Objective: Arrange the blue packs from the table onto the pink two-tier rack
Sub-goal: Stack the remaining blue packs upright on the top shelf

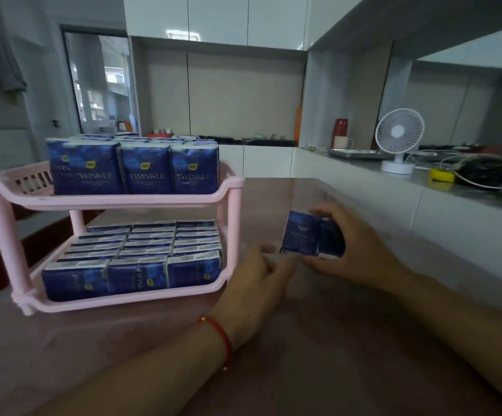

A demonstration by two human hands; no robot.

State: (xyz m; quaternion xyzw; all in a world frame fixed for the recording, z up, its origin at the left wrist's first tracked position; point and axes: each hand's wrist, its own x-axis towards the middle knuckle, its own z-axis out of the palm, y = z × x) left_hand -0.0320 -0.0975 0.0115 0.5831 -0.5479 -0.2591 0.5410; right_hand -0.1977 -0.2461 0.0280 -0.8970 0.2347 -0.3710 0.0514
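The pink two-tier rack stands on the table at the left. Its upper tier holds several blue packs standing upright, labels facing me. The lower tier is filled with several rows of blue packs. To the right of the rack, two blue packs stand side by side on the table. My right hand grips them from the right, fingers curled over their top and thumb below. My left hand, red string on the wrist, touches the left pack's lower corner with its fingertips.
The table has a glossy pinkish-brown cover. A white counter runs along the right with a white desk fan, cables and a yellow object. Kitchen cabinets stand behind.
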